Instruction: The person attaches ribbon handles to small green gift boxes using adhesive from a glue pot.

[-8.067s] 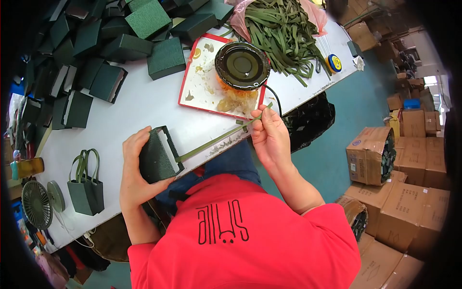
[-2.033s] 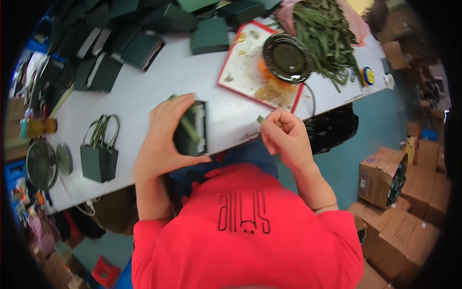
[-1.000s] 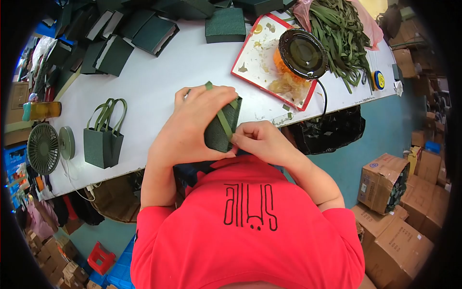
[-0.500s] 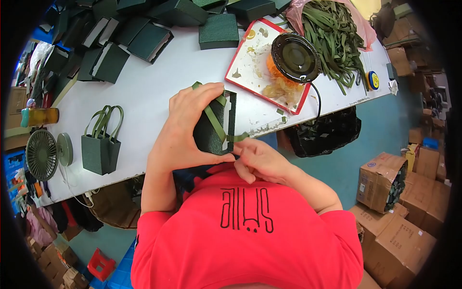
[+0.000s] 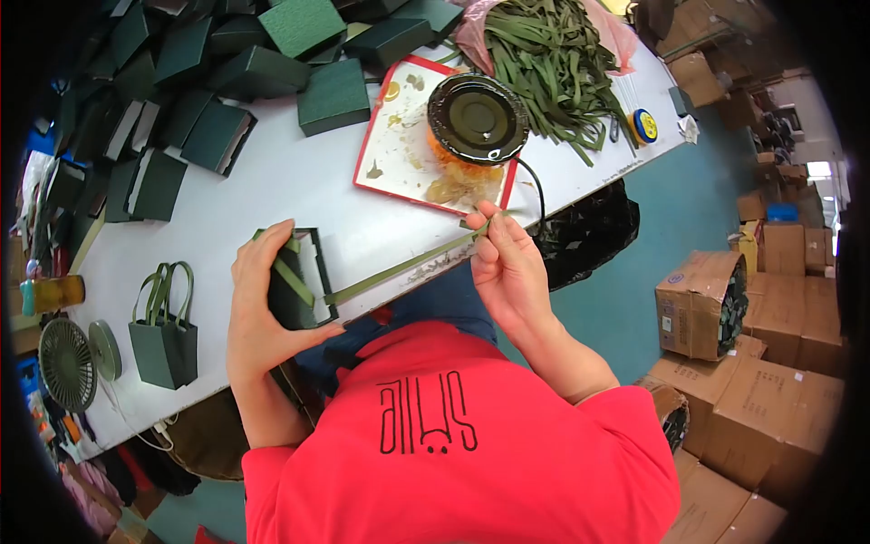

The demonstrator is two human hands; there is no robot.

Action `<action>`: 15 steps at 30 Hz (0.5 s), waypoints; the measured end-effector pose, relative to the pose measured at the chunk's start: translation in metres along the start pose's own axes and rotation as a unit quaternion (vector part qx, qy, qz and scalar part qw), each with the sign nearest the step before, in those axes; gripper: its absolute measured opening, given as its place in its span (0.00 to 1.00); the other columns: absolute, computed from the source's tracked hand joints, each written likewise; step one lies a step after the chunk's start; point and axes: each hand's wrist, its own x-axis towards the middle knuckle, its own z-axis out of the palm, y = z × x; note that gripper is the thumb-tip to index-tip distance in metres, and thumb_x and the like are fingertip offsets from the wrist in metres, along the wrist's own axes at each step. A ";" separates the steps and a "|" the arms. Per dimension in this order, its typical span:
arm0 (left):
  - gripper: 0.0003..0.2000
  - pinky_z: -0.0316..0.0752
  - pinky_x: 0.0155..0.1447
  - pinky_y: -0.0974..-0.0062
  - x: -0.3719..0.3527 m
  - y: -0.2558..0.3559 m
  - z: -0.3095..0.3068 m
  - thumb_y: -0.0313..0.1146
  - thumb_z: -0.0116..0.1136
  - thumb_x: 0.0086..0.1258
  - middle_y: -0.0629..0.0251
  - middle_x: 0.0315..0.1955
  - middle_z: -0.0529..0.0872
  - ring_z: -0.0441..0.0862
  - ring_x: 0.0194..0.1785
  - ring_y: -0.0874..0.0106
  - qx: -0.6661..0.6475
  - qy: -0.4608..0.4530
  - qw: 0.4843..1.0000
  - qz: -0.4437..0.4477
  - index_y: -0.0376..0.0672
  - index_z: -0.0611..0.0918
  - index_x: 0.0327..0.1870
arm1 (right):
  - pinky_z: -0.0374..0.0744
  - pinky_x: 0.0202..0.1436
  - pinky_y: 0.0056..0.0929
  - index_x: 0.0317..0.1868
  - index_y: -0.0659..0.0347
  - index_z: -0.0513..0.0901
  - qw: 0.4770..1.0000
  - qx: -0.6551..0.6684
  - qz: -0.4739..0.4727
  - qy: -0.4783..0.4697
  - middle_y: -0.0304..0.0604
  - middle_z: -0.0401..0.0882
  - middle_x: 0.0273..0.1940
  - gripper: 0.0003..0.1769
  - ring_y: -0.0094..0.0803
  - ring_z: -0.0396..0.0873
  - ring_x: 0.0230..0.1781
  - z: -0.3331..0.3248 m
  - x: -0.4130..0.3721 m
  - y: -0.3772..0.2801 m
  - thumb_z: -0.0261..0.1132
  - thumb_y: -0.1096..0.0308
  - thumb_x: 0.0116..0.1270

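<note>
My left hand [image 5: 254, 313] is wrapped round a small dark green box [image 5: 288, 306] at the table's front edge. One stretch of green ribbon lies diagonally across the box. From the box's right side a free length of ribbon [image 5: 399, 272] runs out, pulled fairly straight. Its far end is pinched between the thumb and fingers of my right hand [image 5: 512, 272], just below a red-edged white board [image 5: 372, 170]. On that board stands a round black pot [image 5: 478, 118] with amber, glue-like drips beneath it.
Dark green boxes [image 5: 333, 97] are piled at the back left. A pile of green ribbons [image 5: 548, 72] lies in pink plastic at the back. Left of me are a small green bag with handles [image 5: 165, 352] and a fan [image 5: 68, 364]. Cartons [image 5: 702, 304] stand on the floor at right.
My right hand has moved from beside the box out to the right and up, drawing the ribbon's end away from it. My left hand still grips the box. The camera view has shifted.
</note>
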 end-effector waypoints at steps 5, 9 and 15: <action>0.53 0.61 0.73 0.58 -0.002 -0.002 -0.001 0.44 0.85 0.34 0.54 0.66 0.76 0.71 0.68 0.53 0.007 -0.008 1.000 -0.004 0.38 0.72 0.69 | 0.77 0.32 0.18 0.55 0.64 0.78 1.000 0.010 -0.027 -0.005 0.44 0.86 0.42 0.11 0.19 0.77 0.27 -0.002 0.007 -0.004 0.60 0.67 0.79; 0.53 0.60 0.74 0.59 0.004 0.001 0.004 0.45 0.85 0.34 0.54 0.66 0.76 0.71 0.69 0.54 0.017 -0.027 0.999 0.023 0.38 0.72 0.70 | 0.77 0.28 0.18 0.52 0.64 0.79 0.996 -0.054 -0.071 -0.025 0.42 0.85 0.36 0.10 0.20 0.78 0.26 -0.006 0.018 -0.010 0.61 0.66 0.79; 0.54 0.59 0.75 0.57 0.020 0.016 0.015 0.46 0.85 0.35 0.54 0.68 0.75 0.69 0.71 0.52 0.036 -0.074 0.995 0.062 0.38 0.71 0.70 | 0.73 0.22 0.18 0.44 0.63 0.80 0.977 -0.183 -0.112 0.011 0.39 0.82 0.29 0.10 0.20 0.76 0.19 -0.007 0.037 -0.028 0.65 0.64 0.76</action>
